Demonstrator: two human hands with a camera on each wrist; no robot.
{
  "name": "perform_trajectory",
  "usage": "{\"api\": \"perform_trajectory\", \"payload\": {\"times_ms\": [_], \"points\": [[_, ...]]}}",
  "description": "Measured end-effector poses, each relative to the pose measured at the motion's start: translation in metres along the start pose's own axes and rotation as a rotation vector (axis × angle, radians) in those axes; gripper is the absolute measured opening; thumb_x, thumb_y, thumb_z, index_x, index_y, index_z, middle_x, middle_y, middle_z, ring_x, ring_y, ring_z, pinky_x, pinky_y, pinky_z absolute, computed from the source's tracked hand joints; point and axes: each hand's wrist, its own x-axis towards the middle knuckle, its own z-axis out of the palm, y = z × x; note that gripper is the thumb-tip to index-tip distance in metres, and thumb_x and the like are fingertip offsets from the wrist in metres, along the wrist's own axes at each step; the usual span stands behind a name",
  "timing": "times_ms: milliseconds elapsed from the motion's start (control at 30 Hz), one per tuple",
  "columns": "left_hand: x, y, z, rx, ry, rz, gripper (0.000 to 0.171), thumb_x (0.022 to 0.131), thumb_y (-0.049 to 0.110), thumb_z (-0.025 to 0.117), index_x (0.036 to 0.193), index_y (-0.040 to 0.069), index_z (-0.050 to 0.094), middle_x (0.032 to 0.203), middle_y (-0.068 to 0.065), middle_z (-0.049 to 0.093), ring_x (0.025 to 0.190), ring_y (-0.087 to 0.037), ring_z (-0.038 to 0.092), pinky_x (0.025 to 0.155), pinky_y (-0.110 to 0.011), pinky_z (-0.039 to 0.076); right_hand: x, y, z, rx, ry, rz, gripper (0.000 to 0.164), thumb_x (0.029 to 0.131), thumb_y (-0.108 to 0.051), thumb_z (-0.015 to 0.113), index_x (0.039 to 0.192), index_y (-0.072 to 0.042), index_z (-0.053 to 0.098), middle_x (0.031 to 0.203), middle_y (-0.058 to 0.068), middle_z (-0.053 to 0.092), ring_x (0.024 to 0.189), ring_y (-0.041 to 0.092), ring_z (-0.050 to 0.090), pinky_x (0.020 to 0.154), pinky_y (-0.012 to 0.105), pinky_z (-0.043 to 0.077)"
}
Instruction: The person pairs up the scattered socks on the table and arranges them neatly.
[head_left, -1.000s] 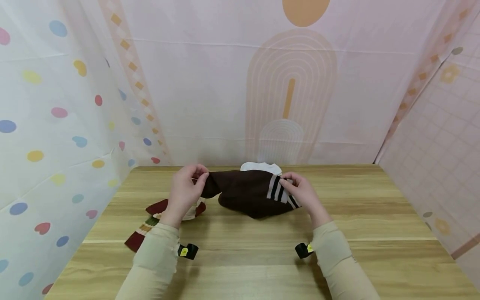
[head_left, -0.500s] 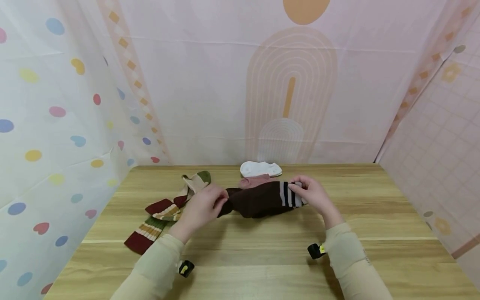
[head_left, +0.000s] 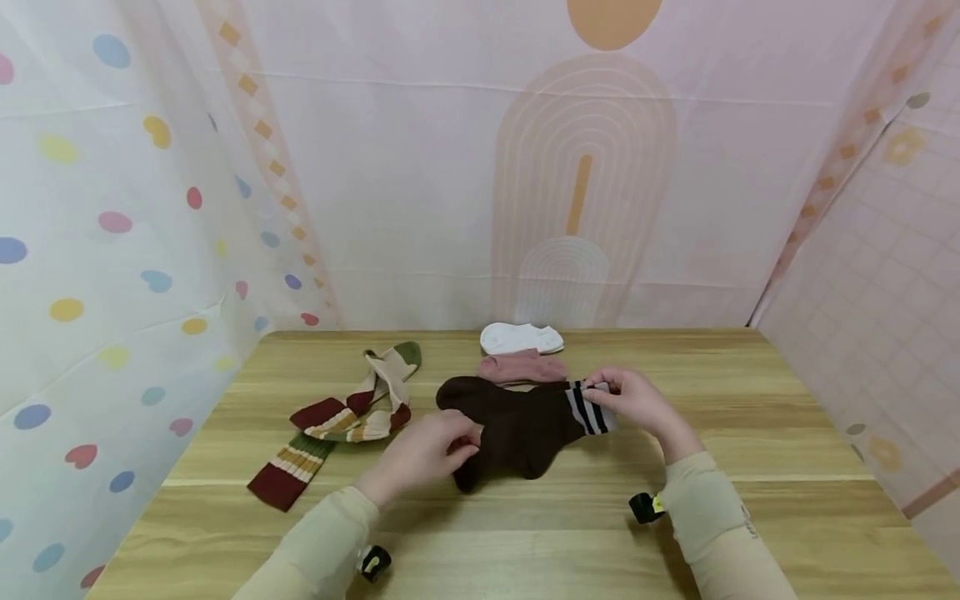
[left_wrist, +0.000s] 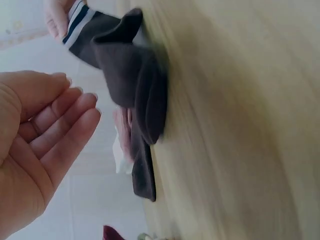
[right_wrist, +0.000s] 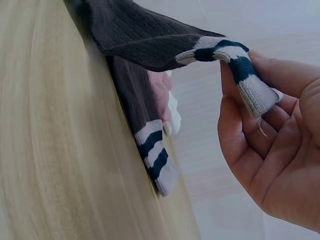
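Observation:
A pair of dark brown socks (head_left: 517,425) with grey-and-black striped cuffs is near the middle of the wooden table. My right hand (head_left: 633,404) pinches one striped cuff (right_wrist: 240,60) between thumb and fingers, raised off the table. The second brown sock (right_wrist: 142,110) lies beneath it, its own striped cuff flat on the tabletop. Over the toe end is my left hand (head_left: 431,454); in the left wrist view its loosely bent fingers (left_wrist: 75,135) hold nothing and stand apart from the fabric. The socks' toes spread in different directions.
Behind the brown socks lie pink socks (head_left: 521,367), with white socks (head_left: 521,338) farther back by the table's rear edge. Long striped socks (head_left: 348,421) in maroon, cream, mustard and green sprawl at the left. Patterned cloth (head_left: 420,208) hangs behind the table (head_left: 750,500).
The brown socks came down from between both hands onto the table, nearer the front. My left hand moved right and forward and let go of the toe end; my right hand shifted slightly right.

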Motion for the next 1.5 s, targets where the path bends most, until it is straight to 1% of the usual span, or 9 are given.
{"api": "perform_trajectory", "payload": {"times_ms": [100,167,300,467,567,833,1067,1300,1500], "points": [[-0.002,-0.005,-0.001,0.018,0.032,-0.079,0.010,0.084,0.007,0.077,0.087,0.011,0.068,0.081,0.004,0.063,0.073,-0.010,0.058,0.065,-0.027,0.050,-0.002,0.001,-0.001,-0.017,0.004,-0.003,0.014,0.096,-0.013,0.066,0.101,0.001,0.067,0.088,0.003,0.059,0.071,0.016,0.044,0.063,0.030,0.041],[-0.004,-0.007,-0.002,0.022,0.036,-0.137,0.009,0.084,0.007,0.077,0.087,0.009,0.069,0.081,0.001,0.064,0.072,-0.013,0.059,0.065,-0.028,0.051,-0.003,0.001,-0.002,-0.012,0.004,-0.001,0.014,0.095,-0.012,0.066,0.101,0.001,0.067,0.087,0.003,0.058,0.071,0.015,0.044,0.063,0.029,0.041],[-0.007,-0.012,0.003,0.013,0.027,-0.249,0.012,0.082,0.007,0.078,0.089,0.004,0.069,0.082,-0.005,0.066,0.073,-0.017,0.062,0.065,-0.030,0.052,-0.005,0.001,-0.003,0.011,-0.007,-0.012,0.016,0.095,-0.012,0.067,0.103,0.003,0.067,0.089,0.004,0.059,0.072,0.014,0.044,0.063,0.028,0.041],[-0.007,-0.013,0.012,-0.019,0.008,-0.397,0.018,0.081,0.010,0.081,0.093,0.001,0.069,0.083,-0.006,0.066,0.075,-0.019,0.063,0.068,-0.035,0.053,-0.007,0.002,-0.005,0.023,-0.019,-0.017,0.015,0.095,-0.011,0.066,0.102,0.002,0.067,0.095,0.007,0.062,0.074,0.015,0.046,0.066,0.028,0.043],[-0.007,-0.012,0.015,-0.028,-0.014,-0.449,0.019,0.081,0.011,0.081,0.093,0.001,0.069,0.082,-0.006,0.065,0.076,-0.019,0.062,0.069,-0.037,0.052,-0.008,0.005,-0.006,0.017,-0.031,-0.011,0.013,0.096,-0.011,0.066,0.101,0.001,0.067,0.095,0.006,0.062,0.075,0.015,0.048,0.067,0.028,0.044],[-0.005,-0.012,0.019,0.018,-0.050,-0.477,0.014,0.081,0.007,0.080,0.086,0.005,0.067,0.081,-0.004,0.063,0.076,-0.022,0.061,0.071,-0.041,0.051,-0.011,0.012,-0.008,-0.015,-0.035,-0.012,0.012,0.096,-0.010,0.065,0.102,0.001,0.068,0.100,0.008,0.065,0.080,0.017,0.051,0.069,0.030,0.047],[-0.003,-0.011,0.021,0.049,-0.078,-0.492,0.019,0.079,0.007,0.082,0.078,0.009,0.063,0.074,0.000,0.058,0.070,-0.018,0.057,0.066,-0.037,0.049,-0.015,0.012,-0.010,-0.022,-0.030,-0.010,0.012,0.096,-0.011,0.065,0.101,0.000,0.067,0.089,0.004,0.060,0.069,0.014,0.045,0.061,0.028,0.042],[0.002,-0.007,0.023,0.105,-0.132,-0.514,0.022,0.077,0.006,0.081,0.073,0.012,0.059,0.068,0.004,0.053,0.065,-0.016,0.055,0.059,-0.035,0.048,-0.017,0.014,-0.010,-0.025,-0.022,-0.012,0.011,0.096,-0.012,0.066,0.101,-0.001,0.068,0.088,0.003,0.061,0.070,0.014,0.046,0.062,0.028,0.042],[0.001,-0.007,0.022,0.063,-0.164,-0.569,0.020,0.080,0.006,0.078,0.075,0.014,0.061,0.072,0.004,0.057,0.066,-0.015,0.056,0.057,-0.035,0.048,-0.017,0.017,-0.010,-0.056,-0.024,0.002,0.012,0.096,-0.014,0.066,0.102,-0.003,0.069,0.099,0.006,0.066,0.079,0.017,0.051,0.070,0.033,0.046]]}}
